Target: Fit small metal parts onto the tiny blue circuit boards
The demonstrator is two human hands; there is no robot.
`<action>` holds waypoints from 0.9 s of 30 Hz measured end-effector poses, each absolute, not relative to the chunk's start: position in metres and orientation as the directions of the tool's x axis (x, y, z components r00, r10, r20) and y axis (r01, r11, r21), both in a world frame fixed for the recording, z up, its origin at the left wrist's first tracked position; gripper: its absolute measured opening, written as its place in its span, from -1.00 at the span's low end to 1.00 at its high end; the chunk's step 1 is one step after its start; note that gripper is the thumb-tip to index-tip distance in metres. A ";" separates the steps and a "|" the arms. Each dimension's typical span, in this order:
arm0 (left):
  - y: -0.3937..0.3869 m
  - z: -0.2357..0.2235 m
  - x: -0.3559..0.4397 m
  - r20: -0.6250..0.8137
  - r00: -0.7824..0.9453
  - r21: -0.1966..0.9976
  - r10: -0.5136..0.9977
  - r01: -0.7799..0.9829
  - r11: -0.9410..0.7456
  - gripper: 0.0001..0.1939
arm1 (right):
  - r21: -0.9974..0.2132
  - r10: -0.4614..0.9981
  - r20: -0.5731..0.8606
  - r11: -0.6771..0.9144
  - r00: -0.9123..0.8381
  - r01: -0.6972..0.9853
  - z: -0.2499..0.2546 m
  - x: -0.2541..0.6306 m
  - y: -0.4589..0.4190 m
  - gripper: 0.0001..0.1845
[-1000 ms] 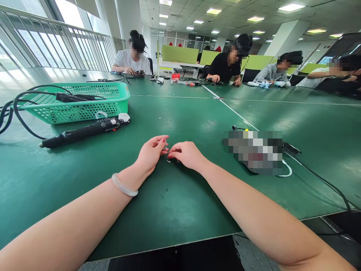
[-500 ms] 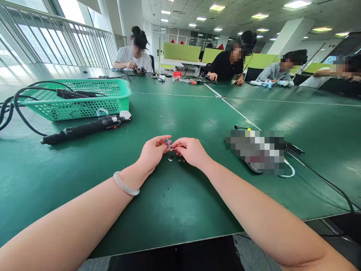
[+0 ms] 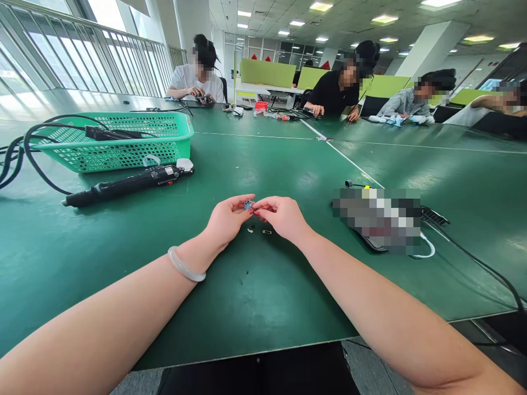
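Between thumb and fingers, my left hand (image 3: 228,220) pinches a small dark-and-silver electronic part (image 3: 247,204), held just above the green table. My right hand (image 3: 284,218) is closed in a pinch at the part's right side; whatever its fingertips hold, if anything, is too small to make out. On the table below my fingers lie a tiny white piece (image 3: 250,231) and a small flat rectangular piece (image 3: 267,232). A dark speck (image 3: 247,272) sits nearer to me.
At left, a black electric screwdriver (image 3: 123,185) lies before a green basket (image 3: 123,164) with cables. A blurred-out device (image 3: 376,219) with a cable is at right. Several people sit across the green table (image 3: 255,318), one in a black shirt (image 3: 333,90).
My right fingertips have come closer to the small part, which has turned and shows more of its face. A tiny piece seen at the right fingertips before is now hard to see.
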State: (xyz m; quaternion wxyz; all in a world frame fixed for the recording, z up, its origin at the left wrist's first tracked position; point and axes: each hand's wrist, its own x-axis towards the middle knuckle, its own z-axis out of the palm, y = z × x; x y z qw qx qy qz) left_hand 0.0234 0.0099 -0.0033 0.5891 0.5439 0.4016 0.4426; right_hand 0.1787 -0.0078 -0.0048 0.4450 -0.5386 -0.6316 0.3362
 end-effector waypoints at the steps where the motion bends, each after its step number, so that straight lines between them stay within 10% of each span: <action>1: 0.011 -0.004 0.024 0.008 0.284 0.995 0.959 -0.097 0.020 -0.51 | -0.904 0.979 0.203 0.196 -0.022 0.379 -0.004 0.178 -0.008 -0.84; 27: 0.002 0.005 0.026 -0.012 0.334 0.999 0.943 -0.045 0.029 -0.42 | -0.926 0.980 0.182 0.141 0.085 0.351 -0.009 0.182 -0.001 -0.74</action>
